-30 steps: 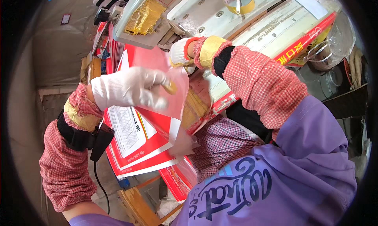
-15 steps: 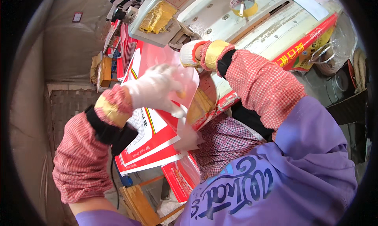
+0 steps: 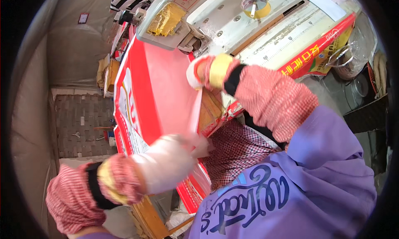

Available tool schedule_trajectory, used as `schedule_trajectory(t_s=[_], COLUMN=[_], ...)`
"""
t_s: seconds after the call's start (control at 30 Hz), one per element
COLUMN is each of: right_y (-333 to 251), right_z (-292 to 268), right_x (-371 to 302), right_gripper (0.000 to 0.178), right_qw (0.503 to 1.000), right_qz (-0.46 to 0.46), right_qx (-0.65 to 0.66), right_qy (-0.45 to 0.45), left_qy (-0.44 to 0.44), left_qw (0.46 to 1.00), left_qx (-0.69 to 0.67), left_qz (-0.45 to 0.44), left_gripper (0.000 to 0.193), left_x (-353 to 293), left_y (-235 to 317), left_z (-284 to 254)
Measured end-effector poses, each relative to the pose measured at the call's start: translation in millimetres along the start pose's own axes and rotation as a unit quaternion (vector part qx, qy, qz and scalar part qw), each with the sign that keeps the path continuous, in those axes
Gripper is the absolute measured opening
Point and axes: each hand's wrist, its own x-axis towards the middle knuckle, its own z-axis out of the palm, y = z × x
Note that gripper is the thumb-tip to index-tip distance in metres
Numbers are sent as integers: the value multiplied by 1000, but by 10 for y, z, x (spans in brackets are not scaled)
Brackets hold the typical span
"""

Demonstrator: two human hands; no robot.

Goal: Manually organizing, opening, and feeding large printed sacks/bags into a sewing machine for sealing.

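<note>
1. Machine [image 3: 232, 14]: big white/grey unit across the top, yellow padded jaw at its left end, tape roll [image 3: 254, 2] sitting on top w/ a white peg in it. Nothing looks fed into it yet, so I'd judge the machine step is still to come.
2. Stack of red-and-white printed bags [image 3: 129, 114]: lies on the bench below the machine, running down toward the person. Plenty left in the pile by the look of it.
3. Top bag / pink translucent sheet [image 3: 170, 89]: lies flat over the stack, upper end just under the machine's left end, lower end near the lap. Looks laid out and lined up, not yet processed.
4. Left hand [image 3: 170, 162]: white glove, blurred; closed on the sheet's lower corner, exact pinch can't tell.
5. Right hand [image 3: 197, 70]: white glove, fingers curled on the sheet's upper right edge, close to the machine.
</note>
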Motion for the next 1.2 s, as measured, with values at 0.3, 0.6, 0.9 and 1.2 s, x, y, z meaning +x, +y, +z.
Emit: schedule_trajectory(t_s=[0.3, 0.6, 0.9, 1.2], right_y=[-857, -709, -742, -592], right_z=[199, -55, 247, 887], right_x=[-1228, -505, -286, 49], right_gripper=[17, 18, 15, 17], right_qw=[948, 987, 800, 438], right_qz=[210, 137, 332, 320], right_qx=[-43, -32, -461, -799], right_qy=[237, 78, 193, 259], left_qy=[-249, -171, -99, -284], left_qw=[958, 983, 993, 932], left_qx=[-137, -65, -50, -140], left_qz=[-39, -2, 38, -177], left_gripper=[8, 8, 7, 13], left_x=[252, 150, 421, -157], left_y=[-296, -287, -301, -527], left_z=[-517, -511, -336, -402])
